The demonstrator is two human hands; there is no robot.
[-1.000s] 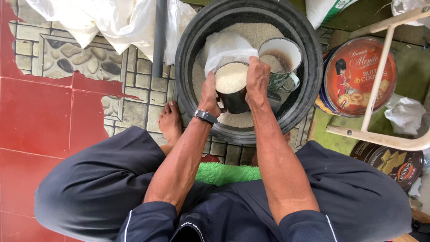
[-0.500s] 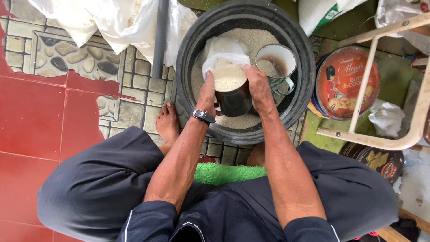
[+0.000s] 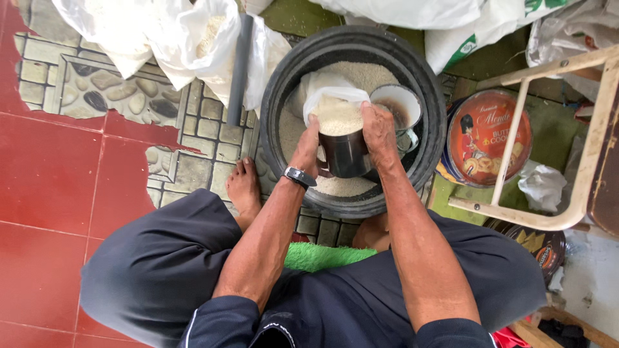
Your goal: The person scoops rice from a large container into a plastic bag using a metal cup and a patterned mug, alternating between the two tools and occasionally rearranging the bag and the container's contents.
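Both hands, left hand and right hand, grip the dark cup, heaped with rice over the far tub; bagging looks unfinished.

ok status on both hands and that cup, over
Left hand and right hand both gripping dark cup, heaped with rice. Cup over black tub. White mug right beside it, thin plastic bag behind.

One black basin, two cups, perhaps two round tins, one grey pipe.

A round red tin lies beside white sacks.
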